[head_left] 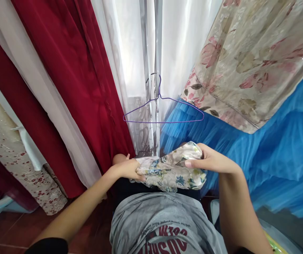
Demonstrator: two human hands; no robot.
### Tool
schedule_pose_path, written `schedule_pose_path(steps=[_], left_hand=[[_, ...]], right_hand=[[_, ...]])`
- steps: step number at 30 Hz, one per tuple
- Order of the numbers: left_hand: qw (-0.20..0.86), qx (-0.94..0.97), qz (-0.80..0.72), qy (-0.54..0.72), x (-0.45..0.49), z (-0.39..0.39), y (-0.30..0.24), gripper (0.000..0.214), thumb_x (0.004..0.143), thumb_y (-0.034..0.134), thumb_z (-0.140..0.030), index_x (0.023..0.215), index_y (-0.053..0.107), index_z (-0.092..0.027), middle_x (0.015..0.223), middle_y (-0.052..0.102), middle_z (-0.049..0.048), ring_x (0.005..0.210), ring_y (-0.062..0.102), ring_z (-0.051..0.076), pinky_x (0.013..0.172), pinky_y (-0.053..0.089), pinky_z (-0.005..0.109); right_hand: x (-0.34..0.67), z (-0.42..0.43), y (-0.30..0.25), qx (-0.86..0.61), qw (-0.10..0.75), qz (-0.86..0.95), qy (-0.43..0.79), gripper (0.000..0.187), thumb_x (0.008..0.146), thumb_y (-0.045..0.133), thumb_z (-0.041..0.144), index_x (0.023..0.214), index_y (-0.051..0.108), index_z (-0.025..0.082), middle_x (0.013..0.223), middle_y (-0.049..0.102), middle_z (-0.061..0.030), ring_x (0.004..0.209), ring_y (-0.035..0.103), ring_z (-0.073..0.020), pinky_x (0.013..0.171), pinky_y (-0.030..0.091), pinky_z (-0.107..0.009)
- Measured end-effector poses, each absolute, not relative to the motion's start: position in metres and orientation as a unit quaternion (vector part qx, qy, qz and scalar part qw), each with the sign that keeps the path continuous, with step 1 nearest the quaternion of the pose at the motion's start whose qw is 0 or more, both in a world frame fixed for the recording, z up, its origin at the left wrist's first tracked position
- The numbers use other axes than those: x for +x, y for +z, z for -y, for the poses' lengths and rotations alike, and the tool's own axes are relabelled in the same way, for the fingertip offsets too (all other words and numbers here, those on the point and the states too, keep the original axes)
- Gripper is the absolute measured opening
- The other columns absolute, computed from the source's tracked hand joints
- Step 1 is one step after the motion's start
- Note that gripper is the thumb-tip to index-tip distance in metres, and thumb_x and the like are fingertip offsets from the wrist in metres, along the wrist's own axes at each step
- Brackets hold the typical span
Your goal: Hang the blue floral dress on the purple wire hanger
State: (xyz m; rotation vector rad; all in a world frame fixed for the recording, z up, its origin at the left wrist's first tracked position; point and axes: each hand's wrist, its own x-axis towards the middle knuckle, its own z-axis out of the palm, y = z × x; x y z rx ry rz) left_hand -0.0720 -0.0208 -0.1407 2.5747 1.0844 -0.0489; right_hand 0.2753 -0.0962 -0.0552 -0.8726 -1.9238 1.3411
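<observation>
A bunched floral cloth (171,169), white with blue and green flowers, lies across my lap between both hands. My left hand (128,168) is closed on its left end. My right hand (209,159) grips its upper right end with the thumb pressed on top. Above the cloth, an empty purple wire hanger (163,112) hangs by its hook from a shiny vertical pole (153,53).
A red curtain (72,81) and a sheer white curtain (130,46) hang to the left and behind the pole. Blue ruffled fabric (273,141) and a beige floral cover (252,67) fill the right. A red-dotted beige roll (21,165) leans at the left over a reddish tiled floor (11,233).
</observation>
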Motion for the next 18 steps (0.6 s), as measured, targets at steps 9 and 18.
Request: schedule_pose_path(steps=[9,18], left_hand=[[0.073,0.885,-0.444,0.119,-0.166,-0.068,-0.086,0.036,0.090,0.059,-0.058,0.084,0.079,-0.028,0.098,0.075,0.0078,0.107,0.056,0.030,0.107,0.034,0.046],[-0.028,0.874,-0.384,0.297,-0.134,-0.106,0.000,0.020,0.087,0.059,-0.035,0.092,0.077,-0.025,0.124,0.070,0.0081,0.125,0.045,0.033,0.114,0.025,0.054]], right_hand=[[0.269,0.000,-0.046,-0.471,0.405,0.755,0.208,0.031,0.075,0.074,0.028,0.103,0.078,0.016,0.086,0.075,-0.0054,0.073,0.065,-0.0221,0.068,0.050,-0.031],[0.251,-0.057,-0.089,-0.517,0.450,0.725,0.070,0.028,0.090,0.055,0.034,0.085,0.075,0.015,0.074,0.073,-0.0065,0.071,0.063,-0.0219,0.067,0.043,-0.030]])
